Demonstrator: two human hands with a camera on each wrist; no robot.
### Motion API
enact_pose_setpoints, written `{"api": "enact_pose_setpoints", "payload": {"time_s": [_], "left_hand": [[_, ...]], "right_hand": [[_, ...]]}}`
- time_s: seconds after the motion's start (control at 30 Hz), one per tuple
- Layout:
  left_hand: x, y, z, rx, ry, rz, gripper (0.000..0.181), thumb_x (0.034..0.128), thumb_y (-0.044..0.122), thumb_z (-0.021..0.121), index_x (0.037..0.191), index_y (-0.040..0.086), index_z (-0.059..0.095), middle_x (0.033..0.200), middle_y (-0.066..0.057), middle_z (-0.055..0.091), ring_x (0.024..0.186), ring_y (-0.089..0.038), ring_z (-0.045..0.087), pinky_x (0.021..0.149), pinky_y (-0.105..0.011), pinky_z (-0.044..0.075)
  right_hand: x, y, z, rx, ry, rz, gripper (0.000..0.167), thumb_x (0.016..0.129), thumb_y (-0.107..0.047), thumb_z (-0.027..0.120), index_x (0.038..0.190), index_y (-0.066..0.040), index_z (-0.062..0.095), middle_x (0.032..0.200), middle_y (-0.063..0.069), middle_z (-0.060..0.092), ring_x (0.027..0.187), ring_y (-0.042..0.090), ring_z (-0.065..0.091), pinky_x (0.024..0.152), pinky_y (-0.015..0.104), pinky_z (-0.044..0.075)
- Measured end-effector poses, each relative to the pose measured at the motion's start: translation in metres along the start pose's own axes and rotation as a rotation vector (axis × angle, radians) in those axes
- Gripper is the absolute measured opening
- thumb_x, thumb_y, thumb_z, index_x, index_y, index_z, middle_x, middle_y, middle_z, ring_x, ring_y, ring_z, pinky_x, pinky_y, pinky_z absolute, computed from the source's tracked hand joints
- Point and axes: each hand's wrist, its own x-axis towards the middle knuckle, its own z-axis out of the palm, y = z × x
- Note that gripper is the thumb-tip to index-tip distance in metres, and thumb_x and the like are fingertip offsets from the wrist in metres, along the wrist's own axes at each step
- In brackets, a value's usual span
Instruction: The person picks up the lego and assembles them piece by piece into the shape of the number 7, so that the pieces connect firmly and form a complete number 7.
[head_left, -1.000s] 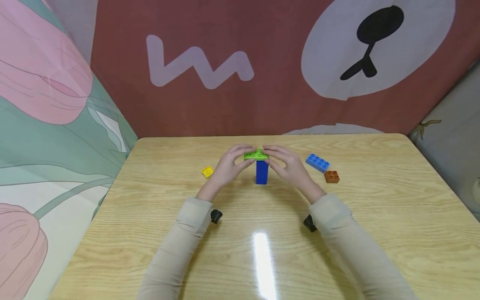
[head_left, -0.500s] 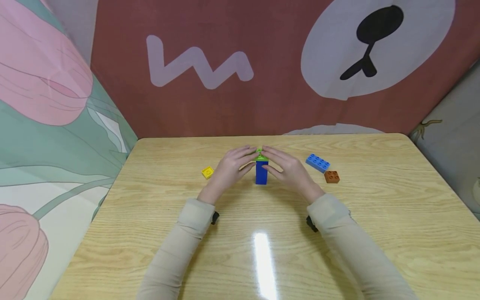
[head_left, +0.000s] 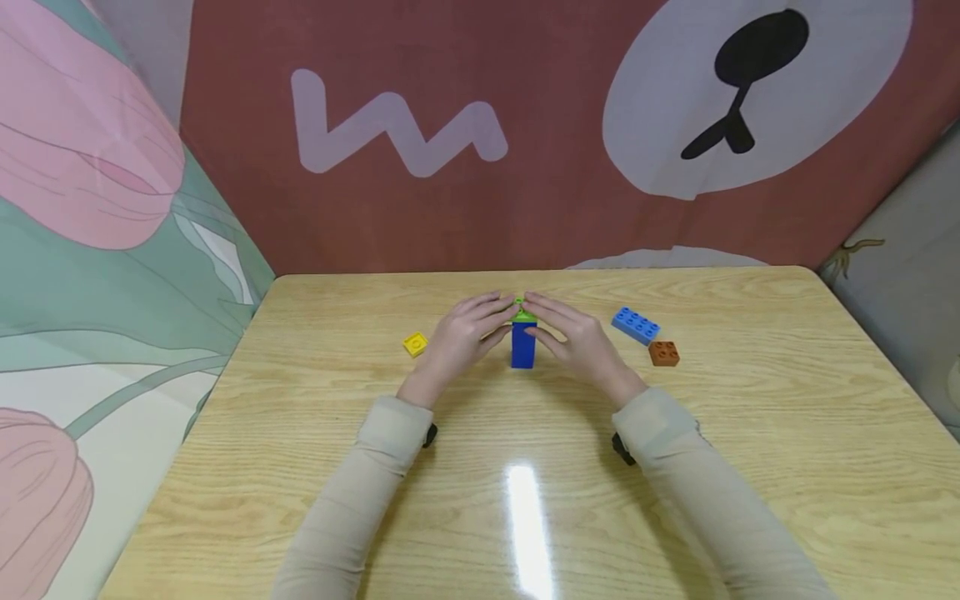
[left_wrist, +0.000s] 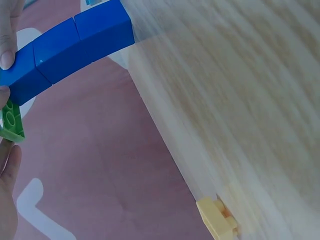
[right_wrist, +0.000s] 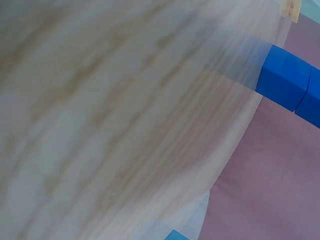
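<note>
Head view: green brick (head_left: 524, 317) mid-frame, at the top of blue tower (head_left: 522, 350). Left wrist view, upper left: tower reads as three blocks, seams clear; brick's hollow underside shows, unlike in head view. Right wrist view, right edge: two tower blocks only. Grip: left hand (head_left: 459, 333), right hand (head_left: 587, 342) part-open, near-straight fingers on green brick, thumbs against tower.

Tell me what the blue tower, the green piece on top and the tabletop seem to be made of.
Blue tower: likely hard plastic, smooth; flat, evenly coloured faces and neat seams suggest moulded blocks.
Green piece: probably plastic too; moulded studs above, a hollow ringed underside.
Tabletop: wood or wood-look laminate, glossy; it shows grain and a bright reflection.
</note>
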Motion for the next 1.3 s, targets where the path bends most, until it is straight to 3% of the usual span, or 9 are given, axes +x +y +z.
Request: {"api": "enact_pose_setpoints", "payload": {"time_s": [0.47,0.53,0.67,0.77,0.87,1.0,1.17,1.3], "left_hand": [[0.002,0.005,-0.003,0.015,0.01,-0.015,0.028,0.0853,0.014,0.071,0.112,0.008,0.071,0.115,-0.009,0.07,0.114,-0.024,0.064,0.101,-0.032,0.05],[0.003,0.005,-0.005,0.015,0.001,-0.019,0.028,0.0853,0.015,0.071,0.112,0.009,0.071,0.116,-0.008,0.07,0.113,-0.024,0.064,0.1,-0.034,0.051],[0.004,0.007,-0.006,0.028,-0.012,-0.015,0.027,0.0853,0.016,0.071,0.112,0.011,0.072,0.116,-0.006,0.07,0.112,-0.022,0.064,0.098,-0.035,0.052],[0.005,0.007,-0.007,0.021,-0.019,-0.019,0.027,0.0854,0.016,0.071,0.112,0.011,0.072,0.116,-0.005,0.07,0.111,-0.02,0.064,0.098,-0.035,0.052],[0.006,0.006,-0.006,-0.014,-0.03,-0.043,0.027,0.0848,0.016,0.072,0.112,0.011,0.072,0.116,-0.006,0.07,0.111,-0.02,0.064,0.099,-0.035,0.051],[0.006,0.007,-0.008,-0.126,-0.064,-0.134,0.031,0.085,0.016,0.072,0.115,0.009,0.07,0.12,-0.007,0.068,0.114,-0.022,0.062,0.102,-0.035,0.05],[0.001,0.001,-0.015,-0.292,-0.091,-0.351,0.037,0.0901,0.019,0.066,0.126,0.009,0.062,0.126,-0.009,0.063,0.119,-0.024,0.059,0.101,-0.036,0.051],[-0.005,-0.014,-0.023,-0.385,-0.133,-0.515,0.039,0.0934,0.022,0.062,0.129,0.008,0.059,0.124,-0.012,0.063,0.115,-0.026,0.06,0.097,-0.039,0.052]], "right_hand": [[0.005,-0.007,-0.001,0.093,0.011,0.08,0.036,0.076,0.003,0.075,0.111,0.004,0.068,0.118,0.022,0.066,0.108,0.033,0.066,0.087,0.037,0.056],[0.006,-0.008,-0.002,0.133,0.001,0.15,0.033,0.078,0.001,0.075,0.111,0.003,0.069,0.118,0.02,0.067,0.109,0.033,0.065,0.09,0.038,0.055],[0.01,-0.008,-0.003,0.298,-0.038,0.401,0.036,0.083,-0.003,0.071,0.118,0.001,0.065,0.125,0.018,0.063,0.116,0.031,0.06,0.097,0.044,0.052],[0.013,-0.008,-0.006,0.437,-0.102,0.591,0.044,0.088,-0.008,0.067,0.13,-0.002,0.056,0.133,0.017,0.056,0.123,0.032,0.053,0.103,0.048,0.047],[0.016,-0.007,-0.01,0.507,-0.188,0.716,0.047,0.092,-0.016,0.064,0.137,-0.007,0.051,0.136,0.014,0.053,0.128,0.032,0.049,0.108,0.05,0.042],[0.017,-0.005,-0.013,0.532,-0.255,0.79,0.047,0.092,-0.022,0.064,0.136,-0.01,0.052,0.135,0.013,0.054,0.128,0.032,0.049,0.107,0.049,0.043],[0.018,-0.006,-0.014,0.547,-0.264,0.81,0.046,0.092,-0.023,0.064,0.135,-0.009,0.054,0.134,0.013,0.055,0.127,0.032,0.05,0.105,0.048,0.045],[0.019,-0.005,-0.013,0.558,-0.264,0.825,0.046,0.092,-0.021,0.065,0.134,-0.008,0.054,0.133,0.012,0.056,0.125,0.03,0.052,0.104,0.046,0.046]]}}
